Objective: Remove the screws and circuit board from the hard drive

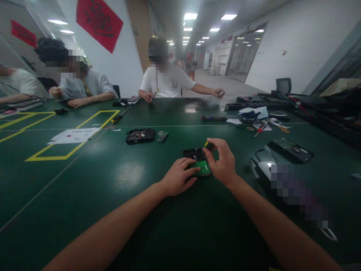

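Screwdriver [208,144] over the drive [203,169].
The right hand [223,162] has the screwdriver pinched in its grip; the left hand [179,177] lies on the drive's left side, clasping or not, I cannot tell. The drive rests on the table [158,222].

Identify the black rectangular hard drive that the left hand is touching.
The middle black rectangular hard drive, its green circuit board facing up partly under the left hand. The left-side drive and right-side drive lie untouched.
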`<state>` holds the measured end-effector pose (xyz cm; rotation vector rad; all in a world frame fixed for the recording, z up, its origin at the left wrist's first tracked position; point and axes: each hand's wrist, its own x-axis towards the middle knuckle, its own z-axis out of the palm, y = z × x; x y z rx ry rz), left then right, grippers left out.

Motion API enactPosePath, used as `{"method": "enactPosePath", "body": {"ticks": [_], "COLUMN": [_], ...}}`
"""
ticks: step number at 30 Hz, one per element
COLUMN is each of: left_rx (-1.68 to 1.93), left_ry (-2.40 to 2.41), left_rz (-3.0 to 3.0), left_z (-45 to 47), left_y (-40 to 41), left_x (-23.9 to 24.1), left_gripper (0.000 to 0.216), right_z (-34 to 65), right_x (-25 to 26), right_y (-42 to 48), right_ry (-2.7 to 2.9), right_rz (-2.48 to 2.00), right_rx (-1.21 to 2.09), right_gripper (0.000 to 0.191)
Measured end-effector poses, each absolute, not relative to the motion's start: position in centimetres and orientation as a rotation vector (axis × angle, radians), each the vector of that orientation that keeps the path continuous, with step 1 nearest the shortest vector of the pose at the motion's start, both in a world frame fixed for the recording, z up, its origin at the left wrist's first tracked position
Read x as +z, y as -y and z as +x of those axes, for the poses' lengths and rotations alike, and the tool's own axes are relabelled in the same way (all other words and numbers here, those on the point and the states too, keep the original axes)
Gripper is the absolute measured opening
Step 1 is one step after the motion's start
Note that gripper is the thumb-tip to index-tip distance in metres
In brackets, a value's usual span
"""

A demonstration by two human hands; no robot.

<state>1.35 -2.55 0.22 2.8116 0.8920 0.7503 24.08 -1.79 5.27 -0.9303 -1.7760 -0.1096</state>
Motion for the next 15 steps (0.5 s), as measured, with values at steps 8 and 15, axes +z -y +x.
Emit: {"method": "enactPosePath", "body": {"ticks": [8,15], "left_rx": [0.733,0.742], "left_ry": [-0.906,-0.903], "left_rz": [2.819,2.805], "left_z": [1.3,1.3], "left_y": [2.5,2.5], "left_x": [0.0,0.0], "left_gripper": [0.042,0.039], "right_z": [24.0,24.1], "right_x": [5.5,6.2], "right_y": [1.8,1.9], "right_ry": [1.797,1.807], "right_rz": [-0.934,-0.887], "right_rx": [-0.078,-0.093], "right_gripper": [0.043,0.035]}}
